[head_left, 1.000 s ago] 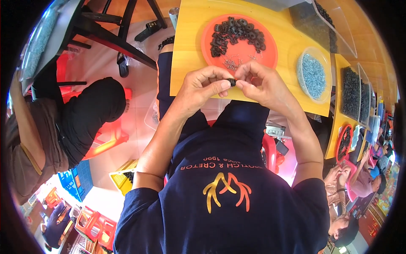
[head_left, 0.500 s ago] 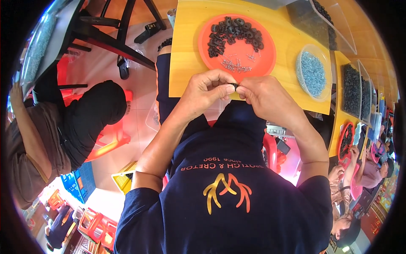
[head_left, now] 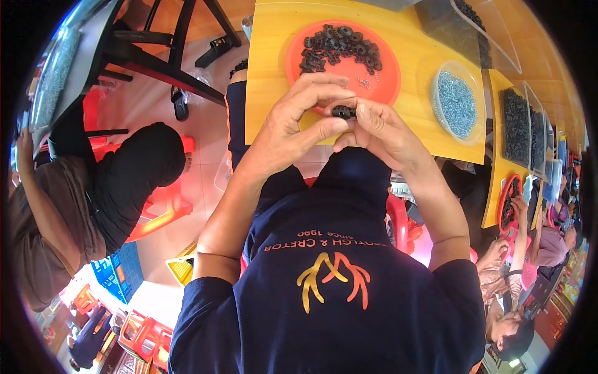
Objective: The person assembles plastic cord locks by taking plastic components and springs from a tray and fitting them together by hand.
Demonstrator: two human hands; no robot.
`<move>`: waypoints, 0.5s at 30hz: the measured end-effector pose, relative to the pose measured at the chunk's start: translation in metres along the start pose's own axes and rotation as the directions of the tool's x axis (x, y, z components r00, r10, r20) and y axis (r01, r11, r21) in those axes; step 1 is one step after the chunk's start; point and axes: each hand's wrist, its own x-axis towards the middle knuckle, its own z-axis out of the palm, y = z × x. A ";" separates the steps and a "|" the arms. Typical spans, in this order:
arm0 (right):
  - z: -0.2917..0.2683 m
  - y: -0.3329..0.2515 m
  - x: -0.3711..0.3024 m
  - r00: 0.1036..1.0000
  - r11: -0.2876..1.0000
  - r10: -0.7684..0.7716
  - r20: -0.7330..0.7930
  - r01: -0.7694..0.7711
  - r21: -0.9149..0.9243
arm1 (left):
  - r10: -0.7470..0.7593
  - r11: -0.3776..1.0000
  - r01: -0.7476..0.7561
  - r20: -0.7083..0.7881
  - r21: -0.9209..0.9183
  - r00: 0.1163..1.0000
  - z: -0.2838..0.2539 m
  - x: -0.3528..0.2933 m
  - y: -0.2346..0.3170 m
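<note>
A small black plastic piece (head_left: pixel 343 112) is between my two hands, just past the near edge of the red plate. My right hand (head_left: pixel 387 134) pinches it at its right end with thumb and fingers. Around its left side curves my left hand (head_left: pixel 296 121), thumb below and fingers above, with a gap between them. On the round red plate (head_left: pixel 389 81) lies a heap of similar black pieces (head_left: pixel 342 47). A few tiny metal springs (head_left: pixel 364 83) show on the plate; my left hand covers part of it.
A clear bowl (head_left: pixel 478 128) of small bluish metal parts stands right of the plate on the yellow table (head_left: pixel 268 56). Clear bins (head_left: pixel 517 131) of black parts stand farther right. A person (head_left: pixel 62 206) sits at left; other people work at right.
My hands have shifted slightly up and over the plate's near edge. My left fingers have spread from their pinch, and more of the black piece shows.
</note>
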 end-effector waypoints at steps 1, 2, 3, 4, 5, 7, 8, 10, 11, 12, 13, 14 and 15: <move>0.002 0.002 0.001 1.000 0.993 -0.013 0.005 0.013 0.121 | 0.001 1.000 -0.001 0.001 0.001 1.000 -0.001 0.000 0.003; 0.004 0.004 0.003 1.000 0.971 -0.026 0.008 0.024 0.239 | 0.027 0.993 -0.030 0.025 0.116 0.999 -0.002 0.000 0.005; 0.006 0.005 0.005 1.000 0.970 -0.027 0.007 0.025 0.240 | 0.050 0.972 -0.060 0.052 0.228 0.997 -0.002 0.001 0.007; 0.008 0.006 0.007 0.999 0.947 -0.027 0.026 0.017 0.321 | 0.049 0.972 -0.060 0.053 0.228 0.997 -0.001 0.002 0.006; 0.009 0.006 0.008 0.999 0.917 -0.028 0.045 0.008 0.398 | 0.073 0.955 -0.083 0.048 0.286 0.996 0.000 0.003 0.005; 0.011 0.007 0.009 0.999 0.898 -0.023 0.035 0.005 0.441 | 0.096 0.933 -0.104 0.042 0.344 0.995 0.000 0.004 0.004; 0.012 0.007 0.010 0.999 0.876 -0.019 0.026 0.004 0.482 | 0.140 0.901 -0.154 0.065 0.405 0.988 -0.001 0.006 0.004; 0.012 0.009 0.008 1.000 0.893 -0.011 0.024 0.000 0.450 | 0.189 0.862 -0.210 0.092 0.462 0.978 -0.001 0.006 0.006; 0.013 0.009 0.007 1.000 0.908 -0.005 0.022 -0.005 0.419 | 0.128 0.874 -0.163 0.108 0.458 0.986 -0.002 0.004 0.011; 0.014 0.011 0.007 1.000 0.911 0.001 0.007 -0.004 0.412 | 0.077 0.881 -0.126 0.125 0.456 0.989 -0.002 0.005 0.014; 0.015 0.012 0.009 1.000 0.917 0.000 -0.001 0.000 0.399 | 0.114 0.883 -0.138 0.080 0.448 0.990 -0.001 0.003 0.006; 0.014 0.010 0.009 0.999 0.934 0.023 -0.028 -0.012 0.358 | 0.108 0.893 -0.117 0.046 0.435 0.993 -0.002 0.001 0.002; 0.014 0.000 0.011 0.997 0.939 0.063 -0.048 -0.044 0.340 | 0.100 0.902 -0.096 0.013 0.420 0.995 -0.002 0.000 0.001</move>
